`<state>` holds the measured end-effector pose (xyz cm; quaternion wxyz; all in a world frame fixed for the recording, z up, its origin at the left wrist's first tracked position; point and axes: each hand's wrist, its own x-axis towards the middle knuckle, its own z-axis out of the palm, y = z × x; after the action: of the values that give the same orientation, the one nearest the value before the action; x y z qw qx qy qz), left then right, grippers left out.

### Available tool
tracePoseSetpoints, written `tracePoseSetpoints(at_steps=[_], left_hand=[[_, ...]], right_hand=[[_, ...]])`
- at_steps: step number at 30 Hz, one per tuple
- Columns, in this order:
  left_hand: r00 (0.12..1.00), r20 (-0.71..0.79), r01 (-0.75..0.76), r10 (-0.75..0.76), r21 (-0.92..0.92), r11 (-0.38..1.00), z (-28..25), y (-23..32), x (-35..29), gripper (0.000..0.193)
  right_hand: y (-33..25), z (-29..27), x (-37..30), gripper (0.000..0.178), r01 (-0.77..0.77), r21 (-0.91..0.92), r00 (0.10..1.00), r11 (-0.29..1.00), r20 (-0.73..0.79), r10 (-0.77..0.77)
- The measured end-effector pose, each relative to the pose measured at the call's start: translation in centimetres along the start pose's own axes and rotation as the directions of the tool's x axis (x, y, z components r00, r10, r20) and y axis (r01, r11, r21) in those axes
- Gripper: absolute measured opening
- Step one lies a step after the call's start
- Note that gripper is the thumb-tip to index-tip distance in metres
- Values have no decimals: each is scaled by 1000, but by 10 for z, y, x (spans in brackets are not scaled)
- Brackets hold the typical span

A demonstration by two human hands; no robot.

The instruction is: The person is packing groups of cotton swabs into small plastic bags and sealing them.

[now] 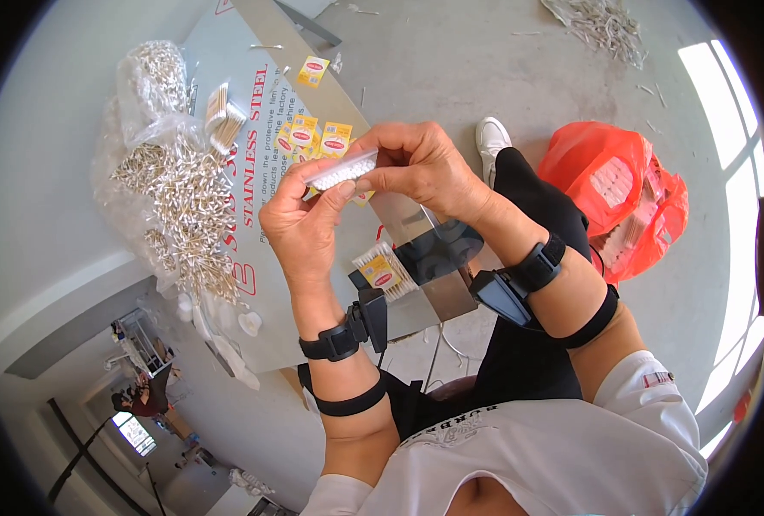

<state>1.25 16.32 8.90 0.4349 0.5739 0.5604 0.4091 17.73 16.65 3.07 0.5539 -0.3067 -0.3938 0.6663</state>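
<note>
Both of my hands hold a small clear plastic bag (345, 172) packed with cotton swabs, their white tips in a row along its open-looking edge. My left hand (306, 225) pinches its left end between thumb and fingers. At the other end, my right hand (425, 172) grips the bag's edge, fingers curled. Several yellow label cards (336, 138) with red ovals lie on the table just beyond the bag, partly hidden by my hands. Nearer me lies another bundle of cotton swabs (384, 272) with a yellow card on it.
Film with red print covers the metal table (270, 284). A large heap of loose cotton swabs (180, 202) spills from a clear bag at left, beside small swab bundles (225, 120). On the floor at right sits a red plastic bag (601, 163) holding packs. Scattered sticks (601, 30) lie farther off.
</note>
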Motion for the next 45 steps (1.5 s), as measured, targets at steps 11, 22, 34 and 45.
tracePoseSetpoints(at_steps=[11, 22, 34, 45], left_hand=[[999, -8, -32, 33, 79, 996, -1, -3, -1, 21], [973, 120, 197, -198, 26, 980, -9, 0, 7, 15], [976, 87, 212, -199, -181, 960, -5, -13, 26, 8], [922, -271, 348, -275, 275, 896, -76, -46, 159, 20]], right_hand=[[-2, 2, -1, 13, 31, -184, 1000, 982, 3, -31], [3, 1, 9, 24, -108, 187, 972, 976, -186, 143], [9, 2, 7, 22, -194, 116, 961, 974, -178, 212], [8, -2, 13, 16, -341, 87, 901, 936, -254, 352]])
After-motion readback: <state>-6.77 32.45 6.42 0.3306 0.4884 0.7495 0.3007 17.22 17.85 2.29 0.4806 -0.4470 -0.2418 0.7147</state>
